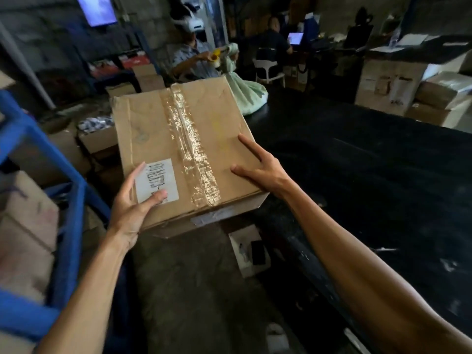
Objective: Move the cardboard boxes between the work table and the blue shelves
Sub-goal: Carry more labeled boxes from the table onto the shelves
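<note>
mid-frame, my left hand (132,200) and right hand (258,164) press flat, fingers straight, on the taped cardboard box (184,152), seemingly overhanging the black work table (370,175). blue shelves (63,200) at left already hold boxes; this one isn't shelved.

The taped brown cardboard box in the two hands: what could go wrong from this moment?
1. The taped brown cardboard box is touched by straight fingers only: left hand at its near left corner, right hand on top. It may slip.
2. It seems to sit partly off the black work table edge, so it could tip toward the floor.
3. The blue metal shelf frame stands close on the left; a swing could hit it.
</note>
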